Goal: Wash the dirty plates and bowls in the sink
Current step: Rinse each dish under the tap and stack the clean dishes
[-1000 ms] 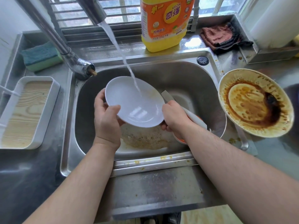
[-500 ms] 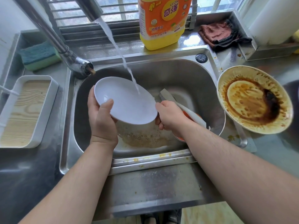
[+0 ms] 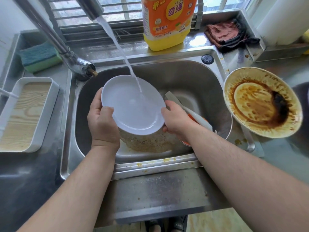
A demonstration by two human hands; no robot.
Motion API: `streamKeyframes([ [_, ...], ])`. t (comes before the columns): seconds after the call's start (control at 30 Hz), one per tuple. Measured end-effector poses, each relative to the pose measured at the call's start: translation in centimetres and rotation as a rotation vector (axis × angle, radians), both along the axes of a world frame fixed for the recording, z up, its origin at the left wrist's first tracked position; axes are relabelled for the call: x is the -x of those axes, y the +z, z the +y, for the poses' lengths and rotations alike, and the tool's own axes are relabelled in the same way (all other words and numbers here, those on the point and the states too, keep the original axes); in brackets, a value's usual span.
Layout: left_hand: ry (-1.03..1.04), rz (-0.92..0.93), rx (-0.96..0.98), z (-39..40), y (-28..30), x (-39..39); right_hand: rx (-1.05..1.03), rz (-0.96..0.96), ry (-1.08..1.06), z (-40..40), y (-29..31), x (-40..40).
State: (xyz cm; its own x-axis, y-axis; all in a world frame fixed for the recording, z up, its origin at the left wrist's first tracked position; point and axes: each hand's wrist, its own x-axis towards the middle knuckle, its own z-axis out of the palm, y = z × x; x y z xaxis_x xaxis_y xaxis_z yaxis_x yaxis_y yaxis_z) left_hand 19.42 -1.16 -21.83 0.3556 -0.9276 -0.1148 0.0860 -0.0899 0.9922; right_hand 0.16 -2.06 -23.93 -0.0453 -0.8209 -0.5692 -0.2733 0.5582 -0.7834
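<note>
I hold a white plate over the steel sink, under the water running from the tap. My left hand grips its left rim with the thumb on top. At the plate's right rim, my right hand holds on with its fingers underneath. Behind my right hand an orange bowl with a white spoon lies in the sink. A large plate smeared with brown sauce sits on the counter at the right.
A yellow dish-soap bottle stands behind the sink. A blue-green sponge lies at the back left, a white tray with a wooden insert at the left, a brown cloth at the back right. Brown dirty water lies on the sink floor.
The white plate has shifted slightly left and tilted under the stream, with both hands still on it.
</note>
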Motion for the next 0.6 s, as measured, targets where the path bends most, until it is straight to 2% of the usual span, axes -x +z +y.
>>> streamKeyframes([
  [0.23,0.076,0.03,-0.054,0.0,-0.2,0.0,-0.017,0.072,0.023,0.0,-0.1,0.2],
  [0.4,0.12,0.06,-0.175,-0.6,-1.1,0.0,0.003,0.026,-0.176,-0.2,0.2,1.0],
  [0.6,0.106,-0.102,-0.31,-1.0,-2.4,0.0,0.13,0.164,-0.132,0.1,-0.5,1.3],
])
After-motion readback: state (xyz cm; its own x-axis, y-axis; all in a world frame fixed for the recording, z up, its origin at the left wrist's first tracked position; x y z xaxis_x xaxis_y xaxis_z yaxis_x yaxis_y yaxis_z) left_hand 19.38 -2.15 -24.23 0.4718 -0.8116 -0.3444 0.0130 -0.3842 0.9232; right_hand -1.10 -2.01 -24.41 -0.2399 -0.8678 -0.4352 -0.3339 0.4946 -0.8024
